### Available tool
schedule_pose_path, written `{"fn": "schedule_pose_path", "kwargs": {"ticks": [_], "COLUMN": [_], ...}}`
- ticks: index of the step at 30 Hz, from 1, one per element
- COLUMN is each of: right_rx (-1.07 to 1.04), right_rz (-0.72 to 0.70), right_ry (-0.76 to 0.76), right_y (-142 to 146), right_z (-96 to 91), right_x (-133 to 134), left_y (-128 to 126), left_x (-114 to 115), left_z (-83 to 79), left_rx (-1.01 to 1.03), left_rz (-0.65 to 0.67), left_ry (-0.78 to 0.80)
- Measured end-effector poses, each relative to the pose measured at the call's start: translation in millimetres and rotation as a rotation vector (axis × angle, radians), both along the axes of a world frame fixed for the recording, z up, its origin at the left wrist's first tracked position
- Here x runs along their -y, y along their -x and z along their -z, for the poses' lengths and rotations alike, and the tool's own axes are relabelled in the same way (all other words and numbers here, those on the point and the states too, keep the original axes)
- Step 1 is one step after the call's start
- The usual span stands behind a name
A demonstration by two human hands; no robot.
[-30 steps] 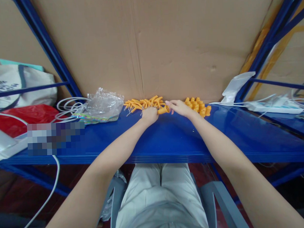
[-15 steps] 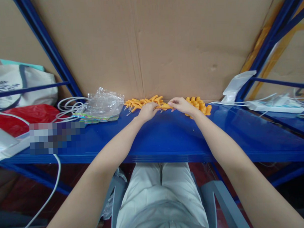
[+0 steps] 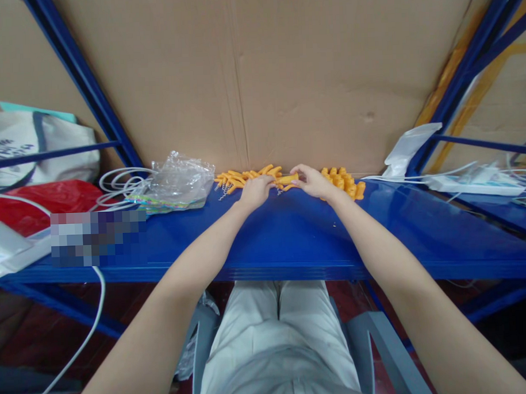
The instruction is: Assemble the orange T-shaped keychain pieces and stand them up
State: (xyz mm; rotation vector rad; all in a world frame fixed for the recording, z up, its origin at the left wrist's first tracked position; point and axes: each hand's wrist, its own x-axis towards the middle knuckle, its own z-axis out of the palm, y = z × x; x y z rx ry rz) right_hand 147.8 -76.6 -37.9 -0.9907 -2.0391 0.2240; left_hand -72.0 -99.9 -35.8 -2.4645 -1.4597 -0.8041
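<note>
My left hand (image 3: 256, 191) and my right hand (image 3: 312, 182) meet at the back of the blue shelf (image 3: 290, 236), both pinched on one small orange plastic piece (image 3: 286, 178) held between them. Just left of my hands lies a pile of long orange pieces with small metal chains (image 3: 240, 179). Right of my right hand sits a heap of short, chunky orange pieces (image 3: 346, 182). Both piles rest against the cardboard wall.
Crumpled clear plastic bags (image 3: 176, 180) and coiled white cable (image 3: 120, 185) lie to the left, with a red bag (image 3: 43, 199) and a white tote (image 3: 32, 147) beyond. White cables and a white packet (image 3: 410, 146) sit at the right. Brown cardboard (image 3: 263, 76) backs the shelf.
My hands have lifted slightly and drawn together. The orange piece that lay beside my left fist a second ago is now held between both hands.
</note>
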Motion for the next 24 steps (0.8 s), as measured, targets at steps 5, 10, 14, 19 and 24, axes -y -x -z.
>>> {"fn": "schedule_pose_path", "kwargs": {"ticks": [5, 10, 14, 19, 24], "right_rx": [0.273, 0.446, 0.506, 0.607, 0.664], "right_rz": [0.015, 0.065, 0.145, 0.208, 0.238], "right_ry": [-0.181, -0.246, -0.293, -0.303, -0.243], "right_y": [2, 6, 8, 8, 16], "right_z": [-4.8, -9.2, -12.5, -12.8, -5.1], "right_x": [8, 21, 24, 29, 32], "left_y": [-1, -1, -3, -1, 0], "left_x": [0, -2, -2, -1, 0], "left_z": [1.2, 2.7, 3.5, 3.9, 4.4], "left_rx": [0.0, 0.014, 0.019, -0.007, -0.069], "left_rz": [-0.012, -0.011, 0.004, 0.02, 0.035], "left_ry": [0.002, 0.017, 0.052, 0.047, 0.02]}}
